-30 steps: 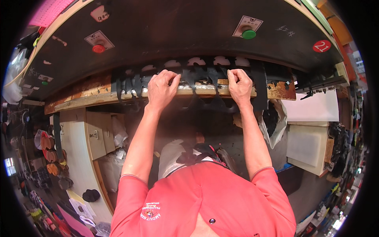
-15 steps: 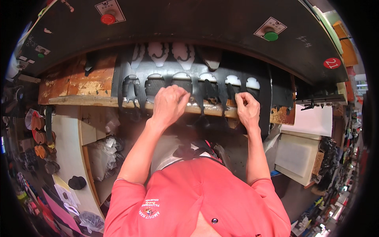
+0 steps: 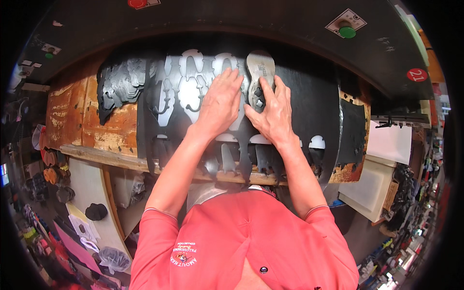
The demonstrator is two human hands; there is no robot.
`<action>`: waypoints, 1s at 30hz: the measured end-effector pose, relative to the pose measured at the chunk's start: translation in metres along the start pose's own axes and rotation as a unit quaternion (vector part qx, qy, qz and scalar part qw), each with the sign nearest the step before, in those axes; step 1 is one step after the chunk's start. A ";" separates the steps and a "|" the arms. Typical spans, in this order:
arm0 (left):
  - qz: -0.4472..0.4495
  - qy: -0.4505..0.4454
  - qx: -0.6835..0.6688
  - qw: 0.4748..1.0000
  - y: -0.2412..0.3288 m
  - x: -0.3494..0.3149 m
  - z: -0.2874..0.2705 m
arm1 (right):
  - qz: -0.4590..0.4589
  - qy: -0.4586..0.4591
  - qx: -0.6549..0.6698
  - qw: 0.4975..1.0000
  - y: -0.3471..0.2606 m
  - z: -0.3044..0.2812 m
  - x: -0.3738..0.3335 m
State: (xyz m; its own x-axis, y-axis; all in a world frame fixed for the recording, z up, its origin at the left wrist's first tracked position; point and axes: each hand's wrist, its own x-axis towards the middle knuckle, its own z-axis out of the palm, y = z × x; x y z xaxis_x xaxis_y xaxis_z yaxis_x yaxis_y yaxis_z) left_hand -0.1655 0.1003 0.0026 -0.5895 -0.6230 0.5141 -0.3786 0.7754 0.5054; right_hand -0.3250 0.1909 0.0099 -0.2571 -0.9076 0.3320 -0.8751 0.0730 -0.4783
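Note:
A sole-shaped metal cutting die (image 3: 260, 64) lies on a black sheet (image 3: 309, 92) on the bench. My right hand (image 3: 274, 113) spans the die's near part, with the thumb at its left edge and the fingers on its top and right side. My left hand (image 3: 220, 104) lies flat on the sheet left of the die, fingers stretched out and holding nothing. Curved cut-outs (image 3: 191, 92) with white showing through run along the sheet left of the die and under my left hand. The sheet's near edge hangs in strips over the bench front.
A stack of dark cut pieces (image 3: 121, 82) sits at the left of the worn wooden bench (image 3: 72, 116). Above the far side hangs a dark machine beam with a green button (image 3: 346, 32) and a red button (image 3: 137, 3). White boards (image 3: 362, 183) stand at the right.
Both hands have moved from the sheet's near edge farther over it. The sheet lies farther toward me. The cutting die now shows under my right hand, and the stack of pieces shows at left.

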 end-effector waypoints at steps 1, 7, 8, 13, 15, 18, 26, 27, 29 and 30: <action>0.002 -0.014 0.012 1.000 -0.003 0.000 0.005 | 0.016 0.006 0.009 1.000 0.001 0.001 0.001; -0.013 -0.047 0.020 0.999 -0.009 -0.006 0.010 | 0.153 -0.020 0.426 0.891 0.039 -0.031 -0.002; -0.023 -0.057 0.024 0.998 -0.006 -0.004 0.008 | 0.182 -0.021 0.502 0.845 0.044 -0.033 -0.002; -0.071 -0.029 -0.181 0.981 0.037 0.010 0.005 | 0.218 0.002 0.624 0.751 0.051 -0.034 -0.003; -0.156 -0.120 -0.270 0.942 0.055 0.016 0.013 | 0.247 0.015 0.633 0.734 0.050 -0.035 -0.002; -0.214 -0.166 -0.329 0.905 0.067 0.025 0.026 | 0.249 0.026 0.644 0.723 0.051 -0.037 -0.001; -0.209 -0.063 -0.367 0.904 0.064 0.016 0.031 | 0.252 0.077 0.690 0.675 0.049 -0.033 0.000; -0.262 -0.084 -0.354 0.894 0.061 0.016 0.028 | 0.250 0.074 0.691 0.674 0.050 -0.033 0.000; -0.316 -0.107 -0.324 0.885 0.056 0.016 0.023 | 0.243 0.075 0.694 0.674 0.051 -0.032 -0.001; -0.281 -0.073 -0.312 0.905 0.054 0.016 0.023 | 0.258 0.078 0.680 0.681 0.051 -0.032 -0.001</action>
State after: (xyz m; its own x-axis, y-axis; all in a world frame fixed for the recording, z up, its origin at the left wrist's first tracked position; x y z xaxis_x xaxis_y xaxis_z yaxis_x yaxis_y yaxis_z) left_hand -0.2116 0.1346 0.0220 -0.5334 -0.8457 -0.0192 -0.1986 0.1031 0.9746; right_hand -0.3828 0.2092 0.0109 -0.5206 -0.8431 -0.1346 0.5113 -0.1816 -0.8400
